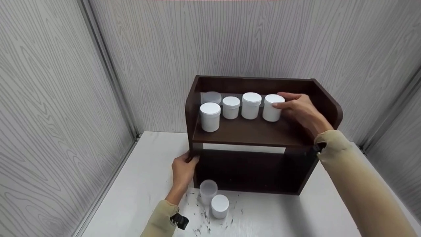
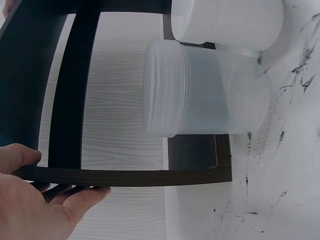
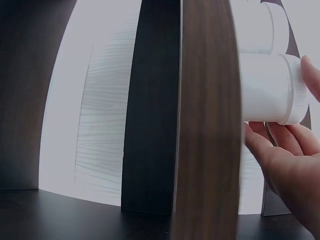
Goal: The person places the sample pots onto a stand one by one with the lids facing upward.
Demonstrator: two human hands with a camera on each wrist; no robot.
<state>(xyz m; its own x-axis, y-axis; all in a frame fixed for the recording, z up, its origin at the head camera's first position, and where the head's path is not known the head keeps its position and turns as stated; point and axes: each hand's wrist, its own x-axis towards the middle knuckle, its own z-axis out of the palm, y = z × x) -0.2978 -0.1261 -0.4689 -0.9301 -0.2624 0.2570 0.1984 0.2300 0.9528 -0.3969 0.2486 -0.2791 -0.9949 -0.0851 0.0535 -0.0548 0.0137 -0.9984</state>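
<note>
A dark brown wooden shelf unit (image 1: pixel 250 133) stands on the white table. On its upper shelf stand several white lidded jars; my right hand (image 1: pixel 297 108) grips the rightmost white jar (image 1: pixel 272 108) (image 3: pixel 270 90), fingers curled round its lid and side. My left hand (image 1: pixel 182 168) (image 2: pixel 35 200) holds the shelf's left side panel (image 2: pixel 125 176) near the bottom, thumb on one face and fingers on the other. In front of the shelf stand a translucent jar (image 1: pixel 208 191) (image 2: pixel 200 92) and a white lidded jar (image 1: pixel 219 206) (image 2: pixel 225 20).
Grey wood-grain walls (image 1: pixel 59 98) close in on the left, back and right. The white tabletop (image 1: pixel 138 184) has black scuff marks (image 1: pixel 200 217) near the two front jars. A translucent jar (image 1: pixel 212 97) sits at the back left of the upper shelf.
</note>
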